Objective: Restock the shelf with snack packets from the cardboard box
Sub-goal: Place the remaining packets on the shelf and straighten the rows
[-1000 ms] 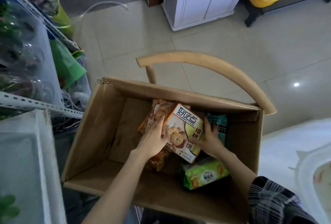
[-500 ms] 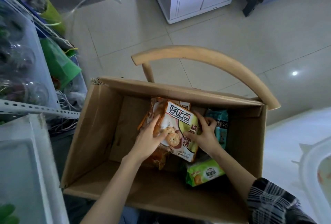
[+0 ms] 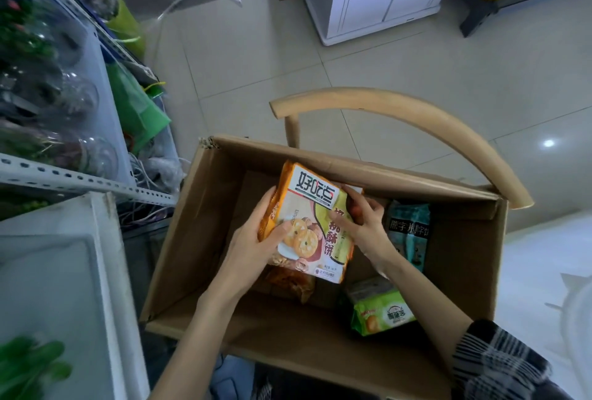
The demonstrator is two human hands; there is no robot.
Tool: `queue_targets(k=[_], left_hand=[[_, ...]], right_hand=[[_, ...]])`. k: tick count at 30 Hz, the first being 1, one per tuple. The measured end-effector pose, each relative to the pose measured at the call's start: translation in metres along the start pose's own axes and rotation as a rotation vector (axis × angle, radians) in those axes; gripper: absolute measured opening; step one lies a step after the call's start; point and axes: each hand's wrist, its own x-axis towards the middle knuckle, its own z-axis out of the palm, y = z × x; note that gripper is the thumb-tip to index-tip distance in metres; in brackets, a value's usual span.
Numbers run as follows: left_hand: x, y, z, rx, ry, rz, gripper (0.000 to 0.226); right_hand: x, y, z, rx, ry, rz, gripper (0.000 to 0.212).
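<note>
gripping the biscuit packet (image 3: 307, 217) between my left hand (image 3: 253, 249) and right hand (image 3: 368, 226), over the cardboard box (image 3: 198, 239). its long axis points away from me.

Four packets are counted in one cardboard box (image 3: 192, 239): one biscuit packet (image 3: 310, 223) between the left hand (image 3: 253, 249) and right hand (image 3: 365, 223), one orange packet (image 3: 290, 281) beneath them, one teal packet (image 3: 408, 233) and one green packet (image 3: 381, 311) right of them.
</note>
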Motion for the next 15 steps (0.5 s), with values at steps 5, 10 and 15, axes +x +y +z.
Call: queue_targets(k=[5,10,15], left_hand=[[-0.014,-0.006,-0.001,-0.091,0.124,0.037,0.06],[-0.023,-0.011,-0.005,-0.178,0.099,0.005,0.058],[-0.033,-0.016,-0.015,-0.238,0.01,-0.091,0.05]], right_hand=[[-0.002,-0.005,0.01,-0.008,-0.065,0.041,0.063],[-0.003,-0.005,0.018,0.197,-0.236,0.098,0.066],[-0.007,-0.002,0.016,0.157,-0.281,0.088,0.062]])
